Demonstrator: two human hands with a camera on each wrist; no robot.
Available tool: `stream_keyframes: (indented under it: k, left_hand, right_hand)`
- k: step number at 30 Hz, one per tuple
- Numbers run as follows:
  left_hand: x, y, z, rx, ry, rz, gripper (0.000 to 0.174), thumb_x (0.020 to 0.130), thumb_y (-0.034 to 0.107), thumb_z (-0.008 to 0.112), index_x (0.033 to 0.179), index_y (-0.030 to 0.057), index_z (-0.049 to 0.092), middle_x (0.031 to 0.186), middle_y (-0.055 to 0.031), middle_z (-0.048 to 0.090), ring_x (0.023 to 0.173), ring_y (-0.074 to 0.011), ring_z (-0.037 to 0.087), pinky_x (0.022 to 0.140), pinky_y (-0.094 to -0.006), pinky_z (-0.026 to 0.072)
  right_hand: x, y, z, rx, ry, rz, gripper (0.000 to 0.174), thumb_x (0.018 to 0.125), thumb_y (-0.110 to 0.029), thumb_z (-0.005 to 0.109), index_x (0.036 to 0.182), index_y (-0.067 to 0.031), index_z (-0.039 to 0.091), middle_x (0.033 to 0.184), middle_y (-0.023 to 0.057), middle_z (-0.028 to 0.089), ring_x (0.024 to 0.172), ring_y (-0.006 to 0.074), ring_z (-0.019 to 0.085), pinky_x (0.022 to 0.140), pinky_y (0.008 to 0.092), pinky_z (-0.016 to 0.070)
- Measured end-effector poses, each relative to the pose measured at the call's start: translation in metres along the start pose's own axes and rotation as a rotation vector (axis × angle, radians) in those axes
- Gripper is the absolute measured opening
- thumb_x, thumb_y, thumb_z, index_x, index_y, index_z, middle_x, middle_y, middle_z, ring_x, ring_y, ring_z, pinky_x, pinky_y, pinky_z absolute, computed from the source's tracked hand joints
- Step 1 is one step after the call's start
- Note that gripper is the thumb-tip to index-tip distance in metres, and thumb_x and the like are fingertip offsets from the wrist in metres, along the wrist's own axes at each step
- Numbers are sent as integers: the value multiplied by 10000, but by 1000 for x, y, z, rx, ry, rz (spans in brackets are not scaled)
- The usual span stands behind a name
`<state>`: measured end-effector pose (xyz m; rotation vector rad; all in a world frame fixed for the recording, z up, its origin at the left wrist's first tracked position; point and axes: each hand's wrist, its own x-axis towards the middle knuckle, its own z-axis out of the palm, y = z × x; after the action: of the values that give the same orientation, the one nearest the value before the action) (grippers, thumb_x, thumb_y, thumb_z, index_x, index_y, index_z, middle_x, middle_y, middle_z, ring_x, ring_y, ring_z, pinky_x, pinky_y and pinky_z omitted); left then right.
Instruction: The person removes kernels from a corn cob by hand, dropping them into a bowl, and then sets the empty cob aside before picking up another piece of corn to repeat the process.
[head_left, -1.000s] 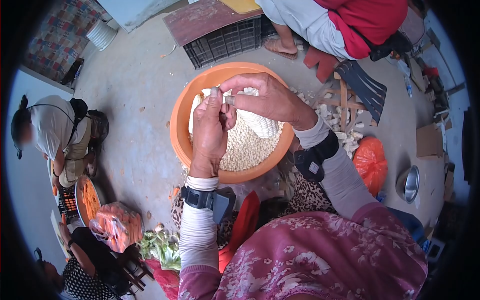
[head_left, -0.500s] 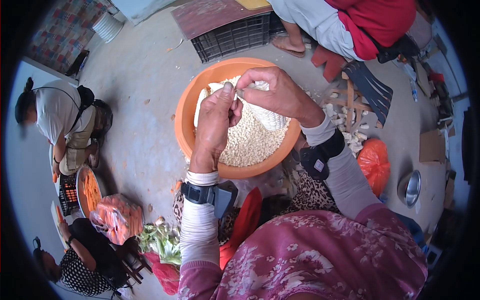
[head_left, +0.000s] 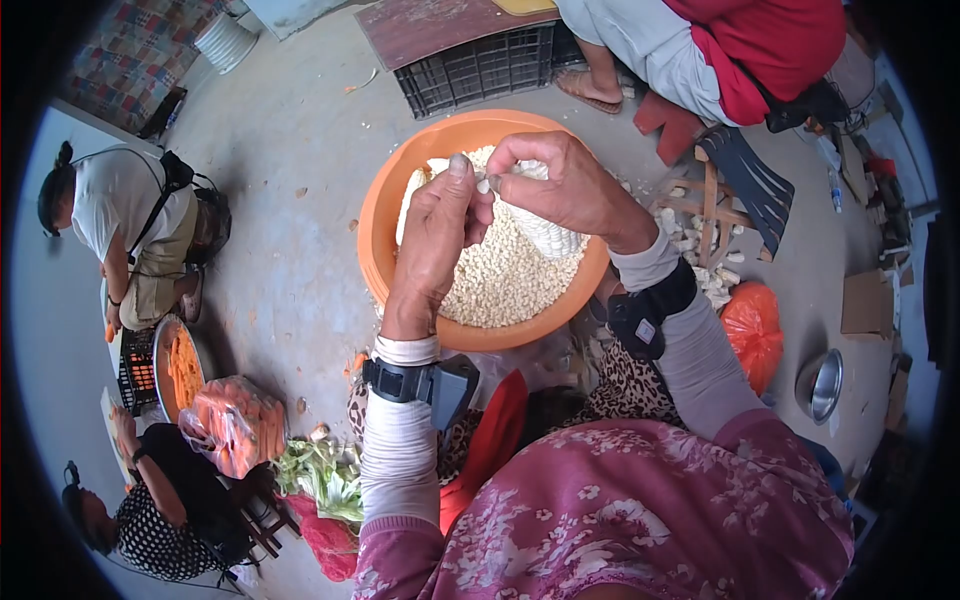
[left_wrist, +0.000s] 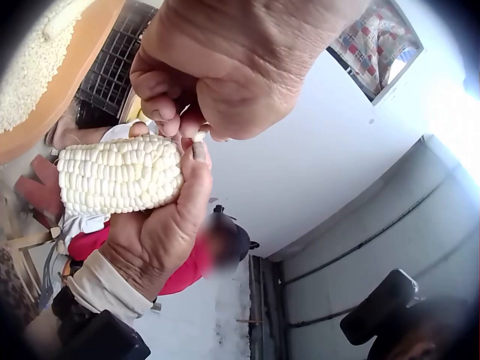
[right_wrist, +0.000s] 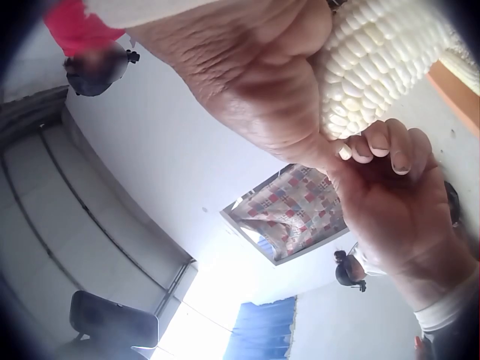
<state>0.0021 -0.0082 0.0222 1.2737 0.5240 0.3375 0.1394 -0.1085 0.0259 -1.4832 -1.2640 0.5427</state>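
Note:
My right hand (head_left: 570,190) grips a thick ear of white corn (left_wrist: 120,176), its thumb by one end of the ear. The fingers of my left hand (head_left: 432,235) are curled close at that end. In the left wrist view, a small white kernel (left_wrist: 199,136) shows at the fingertips, pinched between the two hands. Rows of kernels still cover the side of the ear facing that camera. Below both hands stands an orange tub (head_left: 375,245) with many loose corn kernels (head_left: 500,290). Another pale cob (head_left: 411,205) lies inside at its left.
Stripped cob pieces (head_left: 715,285) and a wooden stool frame (head_left: 708,225) are right of the tub. An orange bag (head_left: 752,325) and metal bowl (head_left: 826,385) lie farther right. Left are bagged carrots (head_left: 235,425) and several people. A black crate (head_left: 480,75) stands ahead.
The head view has shifted slightly, so the tub appears farther right and higher. My hands stay together at the ear's end, with small finger movements.

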Motion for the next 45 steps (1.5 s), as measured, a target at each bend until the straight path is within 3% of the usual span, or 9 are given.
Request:
stream_keyframes:
  k: [11,16,18,21,24,30,33,40,45]
  left_hand:
    - [5,-13,-2,220,-28,187,344,976,299,437,728,76,524,583,35,444,513,-49,380,467,-194,299]
    - [-6,3,9,311,34,507,373,980,302,432,689,72,481,562,37,413,500,-40,350,451,-199,264]
    - [-8,6,7,304,51,464,363,980,306,429,706,72,471,581,30,421,513,-41,355,459,-196,269]
    - [-1,1,0,-2,0,304,339,976,326,427,753,74,473,626,11,442,528,-55,356,477,-192,277]
    - [-2,1,-4,-181,-59,177,338,973,315,426,742,73,473,621,-6,454,514,-75,360,467,-202,279]
    - [0,-4,-8,-238,-154,45,329,968,292,422,742,60,482,582,-31,455,487,-93,359,452,-215,278]
    - [0,-4,-4,-188,-165,13,349,967,304,424,733,54,488,564,-33,455,480,-93,364,448,-216,278]
    - [3,-5,-3,-166,-217,-27,371,969,316,421,716,54,492,576,-31,474,489,-94,385,452,-214,290]
    - [6,-6,4,-156,-47,-22,317,967,306,443,788,63,540,627,8,500,527,-51,402,475,-192,304]
  right_hand:
    - [0,-5,9,-40,87,-28,118,742,-93,609,737,23,585,660,108,596,639,148,578,614,300,451]
    - [3,16,15,-239,303,-33,135,753,-109,612,734,21,580,633,111,579,602,155,559,591,306,442]
    - [3,22,13,-228,390,-25,141,760,-116,611,741,21,584,629,111,577,595,157,556,586,308,441]
    - [4,13,-1,-92,191,230,170,802,-149,588,810,21,603,668,78,599,637,128,562,628,304,463]
    - [5,11,0,96,160,25,163,859,-116,547,905,29,604,811,12,583,769,70,535,723,227,441]
    - [2,2,-2,84,-25,-23,262,834,-73,555,1077,7,607,865,16,602,827,68,541,757,225,439]
    - [1,3,4,129,20,-36,261,785,-121,581,994,25,638,835,64,641,793,121,585,736,266,471]
    - [-2,-2,-2,24,49,-68,189,779,-132,582,872,26,626,782,94,633,752,139,592,700,282,466]
    - [-3,-1,0,13,112,-80,155,766,-121,572,805,25,602,715,102,632,689,164,609,668,293,467]
